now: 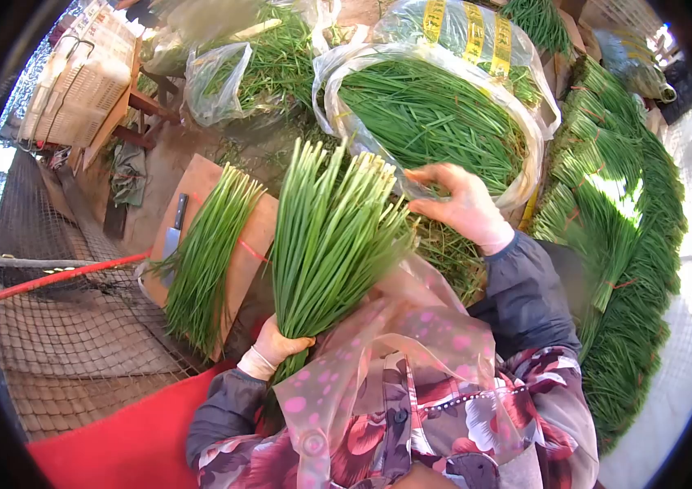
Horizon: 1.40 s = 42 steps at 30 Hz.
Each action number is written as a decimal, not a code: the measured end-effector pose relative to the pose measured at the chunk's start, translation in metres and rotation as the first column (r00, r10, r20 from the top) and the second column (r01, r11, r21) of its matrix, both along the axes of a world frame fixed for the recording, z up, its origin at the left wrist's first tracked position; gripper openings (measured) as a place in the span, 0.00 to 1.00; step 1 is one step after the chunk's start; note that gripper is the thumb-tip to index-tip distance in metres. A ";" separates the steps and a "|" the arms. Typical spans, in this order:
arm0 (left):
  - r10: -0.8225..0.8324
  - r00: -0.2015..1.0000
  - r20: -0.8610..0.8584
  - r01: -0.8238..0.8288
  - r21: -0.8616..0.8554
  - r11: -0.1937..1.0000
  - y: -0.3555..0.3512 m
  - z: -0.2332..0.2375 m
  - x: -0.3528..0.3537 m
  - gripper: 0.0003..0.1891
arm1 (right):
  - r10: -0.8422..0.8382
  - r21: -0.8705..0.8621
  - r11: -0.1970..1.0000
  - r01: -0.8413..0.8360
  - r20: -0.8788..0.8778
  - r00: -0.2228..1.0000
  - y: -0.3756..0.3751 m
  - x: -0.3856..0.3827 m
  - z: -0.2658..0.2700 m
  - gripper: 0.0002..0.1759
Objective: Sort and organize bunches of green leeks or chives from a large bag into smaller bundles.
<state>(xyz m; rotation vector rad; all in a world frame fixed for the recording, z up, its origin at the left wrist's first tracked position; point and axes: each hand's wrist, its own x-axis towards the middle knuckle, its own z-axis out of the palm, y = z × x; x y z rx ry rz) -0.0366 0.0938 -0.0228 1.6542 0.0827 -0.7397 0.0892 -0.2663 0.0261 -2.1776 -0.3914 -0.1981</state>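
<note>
My left hand (278,342) is wrapped round the lower part of a large bunch of green stalks (321,236), whose pale ends fan out upward. To the right of those pale ends is my right hand (461,204), thumb and fingers apart, holding nothing. On a wooden board (252,265) at the left lies another bunch of stalks (214,253). A knife (175,232) with a dark handle rests beside that bunch, its blade partly under the leaves. Beyond my right hand, an open plastic bag (333,106) holds many loose green stalks (435,122).
Tied bundles (623,244) are stacked along the right side. A plastic crate (77,90) stands on a wooden stool (130,106) at the upper left. Netting (77,334) and a red pole (69,279) are at the left, with red cloth (134,432) below.
</note>
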 end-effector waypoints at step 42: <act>-0.168 0.970 0.174 0.122 0.252 0.960 0.006 -0.016 0.001 0.31 | 0.023 -0.714 0.673 -0.194 -0.243 0.970 0.036 0.030 -0.042 0.44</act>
